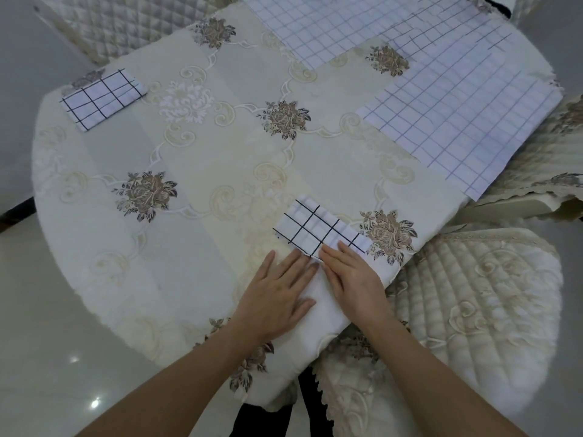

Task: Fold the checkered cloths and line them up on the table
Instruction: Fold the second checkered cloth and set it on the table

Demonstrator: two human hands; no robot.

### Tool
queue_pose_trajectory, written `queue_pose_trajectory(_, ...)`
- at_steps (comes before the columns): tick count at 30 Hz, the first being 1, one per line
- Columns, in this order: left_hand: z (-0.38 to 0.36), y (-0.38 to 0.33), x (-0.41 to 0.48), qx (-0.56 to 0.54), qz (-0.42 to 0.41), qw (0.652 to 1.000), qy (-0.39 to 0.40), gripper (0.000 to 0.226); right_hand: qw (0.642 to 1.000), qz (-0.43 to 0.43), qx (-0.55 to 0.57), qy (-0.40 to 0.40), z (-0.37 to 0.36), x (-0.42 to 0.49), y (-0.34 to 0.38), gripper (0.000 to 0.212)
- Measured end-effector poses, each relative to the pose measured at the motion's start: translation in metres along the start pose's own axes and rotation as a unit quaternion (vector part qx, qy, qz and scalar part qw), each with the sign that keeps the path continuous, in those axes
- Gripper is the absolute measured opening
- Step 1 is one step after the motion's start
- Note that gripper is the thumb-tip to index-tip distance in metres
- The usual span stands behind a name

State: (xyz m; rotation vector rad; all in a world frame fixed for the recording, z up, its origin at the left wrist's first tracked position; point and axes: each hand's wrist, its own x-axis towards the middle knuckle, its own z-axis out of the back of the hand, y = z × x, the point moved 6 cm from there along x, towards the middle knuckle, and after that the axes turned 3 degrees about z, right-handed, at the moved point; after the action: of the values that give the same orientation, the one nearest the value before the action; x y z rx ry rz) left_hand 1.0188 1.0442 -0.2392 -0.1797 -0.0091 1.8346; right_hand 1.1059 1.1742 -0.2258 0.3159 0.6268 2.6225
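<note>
A folded white cloth with black checks (318,230) lies near the table's front edge. My left hand (277,294) rests flat beside its near corner, fingers spread. My right hand (353,275) lies flat with its fingertips on the cloth's near edge. Neither hand grips anything. A second folded checkered cloth (102,97) sits at the far left of the table. Two unfolded checkered cloths lie spread out flat, one at the right (467,121) and one at the back (331,23), overlapping at the far right.
The round table (195,159) wears a cream cloth with embroidered brown flowers. A quilted cream chair (473,310) stands close at the right, another chair back (120,23) at the far left. Glossy pale floor (47,342) lies to the left.
</note>
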Motion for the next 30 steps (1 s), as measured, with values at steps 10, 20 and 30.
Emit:
queue_pose_trajectory(10,0.003,0.0,-0.004,-0.017,-0.008,1.0,-0.017,0.06,0.998,0.007,-0.031,0.052,-0.007,-0.002,0.002,0.045)
queue_pose_trajectory(20,0.055,0.015,0.095,-0.051,-0.003,0.991,-0.124,0.047,0.999,0.035,-0.005,0.027,0.002,0.0,0.012,0.041)
queue_pose_trajectory(30,0.003,0.026,0.12,0.016,-0.029,0.999,-0.016,0.061,0.993,-0.08,0.006,-0.082,0.012,0.026,0.01,0.049)
